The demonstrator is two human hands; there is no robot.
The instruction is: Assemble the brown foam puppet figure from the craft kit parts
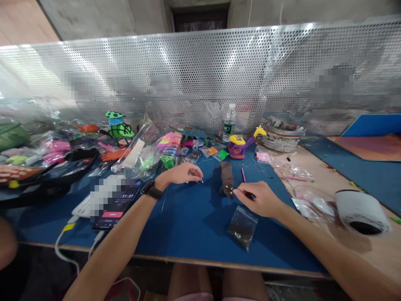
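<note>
A dark brown clay animal figure [227, 177] lies on the blue board, its head end toward me with small white spots on it. My right hand [258, 197] pinches at that head end, fingertips touching or very near it; what they hold is too small to name. Farther left, my left hand [187, 173] rests low over the board with curled fingers, tiny white bits by its fingertips. Whether it grips one of them is hidden. A pink stick [243, 175] lies right of the figure. In front sits a zip bag with brown material [242, 228].
A phone [117, 207] and a white power bank [97, 196] with cables lie at left. Behind stand a water bottle [229, 123], a purple and yellow giraffe figure [240, 147] and bagged clay [172, 148]. A white cylinder [360, 212] lies at right. Another person's hand [17, 172] shows far left.
</note>
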